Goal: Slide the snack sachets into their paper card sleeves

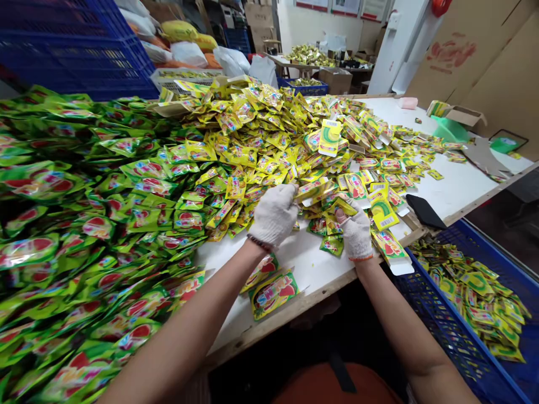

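Observation:
Both my hands wear white knit gloves. My left hand (273, 216) is closed round a bunch of small yellow sachets (314, 189) at the near edge of a large heap of yellow sachets (269, 126). My right hand (357, 231) is closed too, pinching a sachet (342, 207) between thumb and fingers, with a few green sachets (332, 244) just under it. Flat yellow cartons (383, 213) lie right beside my right hand.
A big pile of green packets (84, 224) covers the left of the white table (446, 185). A blue crate (467, 303) with filled cartons stands at the lower right. A black phone (424, 211) lies near the table edge. Blue crates (76, 45) are stacked at the back left.

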Action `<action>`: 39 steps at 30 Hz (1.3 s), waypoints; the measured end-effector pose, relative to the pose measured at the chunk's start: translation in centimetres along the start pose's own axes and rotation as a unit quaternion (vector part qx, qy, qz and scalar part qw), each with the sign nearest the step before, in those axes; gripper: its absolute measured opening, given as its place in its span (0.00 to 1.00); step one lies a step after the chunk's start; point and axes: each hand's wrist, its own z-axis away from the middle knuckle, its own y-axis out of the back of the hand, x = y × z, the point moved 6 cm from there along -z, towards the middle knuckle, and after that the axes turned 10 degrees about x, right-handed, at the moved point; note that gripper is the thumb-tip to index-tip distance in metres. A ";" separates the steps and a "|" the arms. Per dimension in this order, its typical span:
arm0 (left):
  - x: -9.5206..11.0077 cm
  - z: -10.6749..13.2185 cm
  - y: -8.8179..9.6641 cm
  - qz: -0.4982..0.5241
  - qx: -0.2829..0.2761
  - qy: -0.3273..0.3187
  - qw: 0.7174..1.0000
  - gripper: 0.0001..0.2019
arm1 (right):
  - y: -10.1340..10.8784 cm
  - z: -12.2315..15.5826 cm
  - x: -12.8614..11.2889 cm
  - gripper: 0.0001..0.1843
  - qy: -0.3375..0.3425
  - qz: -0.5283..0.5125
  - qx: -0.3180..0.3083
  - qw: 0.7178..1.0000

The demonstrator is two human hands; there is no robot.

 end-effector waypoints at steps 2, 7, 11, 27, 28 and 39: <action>-1.3 1.9 1.4 0.105 -0.023 0.048 0.993 0.15 | -0.4 0.3 0.1 0.23 -0.018 -0.012 -0.030 0.999; -4.3 6.3 2.3 0.362 -0.098 0.216 0.902 0.20 | -1.7 1.8 2.0 0.28 -0.191 -0.081 -0.092 0.974; -3.5 7.8 1.7 0.534 -0.208 0.320 0.754 0.31 | -2.9 2.7 1.3 0.28 -0.182 -0.108 -0.141 0.967; -2.0 8.2 3.2 -0.146 -0.103 -0.048 0.983 0.31 | -4.3 3.4 1.4 0.24 -0.086 0.046 -0.150 0.984; -1.8 8.2 3.2 -0.152 -0.101 -0.052 0.982 0.31 | -4.4 3.4 1.3 0.23 -0.064 0.070 -0.154 0.983; -0.7 8.9 2.6 -0.139 -0.085 -0.114 0.980 0.29 | -6.0 3.3 -0.5 0.09 0.075 0.279 -0.293 0.911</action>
